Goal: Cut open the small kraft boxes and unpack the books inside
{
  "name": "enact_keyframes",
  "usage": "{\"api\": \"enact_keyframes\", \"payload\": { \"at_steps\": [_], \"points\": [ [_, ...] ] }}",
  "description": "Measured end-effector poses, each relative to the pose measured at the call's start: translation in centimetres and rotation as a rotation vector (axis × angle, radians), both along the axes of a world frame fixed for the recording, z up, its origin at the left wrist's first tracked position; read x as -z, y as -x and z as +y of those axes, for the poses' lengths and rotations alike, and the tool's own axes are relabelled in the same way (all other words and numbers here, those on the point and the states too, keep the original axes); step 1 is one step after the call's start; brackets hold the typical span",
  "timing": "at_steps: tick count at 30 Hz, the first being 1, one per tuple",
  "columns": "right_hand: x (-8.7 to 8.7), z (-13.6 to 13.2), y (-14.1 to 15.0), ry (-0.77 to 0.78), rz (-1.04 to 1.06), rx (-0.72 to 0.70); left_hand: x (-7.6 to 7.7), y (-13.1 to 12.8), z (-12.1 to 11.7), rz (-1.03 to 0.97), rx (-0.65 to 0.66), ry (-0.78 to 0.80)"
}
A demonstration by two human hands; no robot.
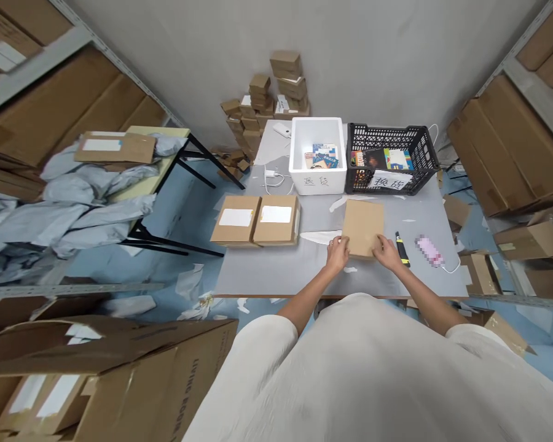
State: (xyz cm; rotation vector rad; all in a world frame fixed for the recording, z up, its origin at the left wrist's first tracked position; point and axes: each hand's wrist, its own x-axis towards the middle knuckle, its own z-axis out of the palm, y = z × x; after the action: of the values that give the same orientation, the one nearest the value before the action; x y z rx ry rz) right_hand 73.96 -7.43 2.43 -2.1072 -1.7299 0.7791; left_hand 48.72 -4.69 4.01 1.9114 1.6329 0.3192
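Note:
A plain brown cardboard box [363, 222] lies on the grey table in front of me. My left hand [338, 253] is closed on its near left corner, and my right hand [386, 252] grips the near right corner. The box's underside is hidden. Just right of my right hand is a black and yellow box cutter [402, 250], touched by neither hand. Two cardboard boxes with white labels, a left one [233, 232] and a right one [276, 232], stand side by side on the table's left part.
Behind the box stand a white foam bin [317, 184] and a black plastic crate [396, 132], both holding books or booklets. A blurred pink object [428, 250] with a cable lies at right. Grey parcels [105, 221] cover a side table. A large open carton [166, 374] stands lower left.

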Motion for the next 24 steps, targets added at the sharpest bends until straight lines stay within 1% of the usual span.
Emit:
{"api": "enact_keyframes", "payload": {
  "at_steps": [2,5,7,10,11,14,17,20,22,24],
  "points": [
    [0.2,0.2,-1.5,0.008,-0.007,-0.091,0.1,-1.0,-0.4,0.013,-0.064,0.005],
    [0.2,1.9,-2.8,-0.045,-0.072,-0.191,-0.2,-2.0,-0.9,0.02,-0.165,0.025],
    [0.0,4.0,-3.2,-0.084,-0.127,-0.216,-0.5,-2.5,-1.6,0.024,-0.248,0.031],
    [-0.4,8.0,-3.2,-0.082,-0.17,-0.274,-0.4,-3.5,-3.5,0.019,-0.389,0.032],
    [-0.6,9.5,-3.1,-0.082,-0.181,-0.318,-0.2,-3.9,-4.2,0.0,-0.401,0.04],
    [-1.1,13.7,-2.8,-0.071,-0.23,-0.42,0.7,-4.9,-6.0,-0.157,-0.31,0.152],
    [-1.7,16.9,-2.6,-0.019,-0.267,-0.439,1.5,-5.7,-6.8,-0.305,-0.332,0.217],
    [-2.3,18.1,-2.7,0.057,-0.298,-0.435,2.2,-6.0,-6.7,-0.438,-0.387,0.227],
    [-2.8,17.8,-2.9,0.085,-0.322,-0.393,2.6,-5.9,-6.4,-0.523,-0.429,0.215],
    [-3.3,16.7,-3.1,0.11,-0.343,-0.312,2.8,-5.2,-5.7,-0.569,-0.479,0.186]
  ]
}}
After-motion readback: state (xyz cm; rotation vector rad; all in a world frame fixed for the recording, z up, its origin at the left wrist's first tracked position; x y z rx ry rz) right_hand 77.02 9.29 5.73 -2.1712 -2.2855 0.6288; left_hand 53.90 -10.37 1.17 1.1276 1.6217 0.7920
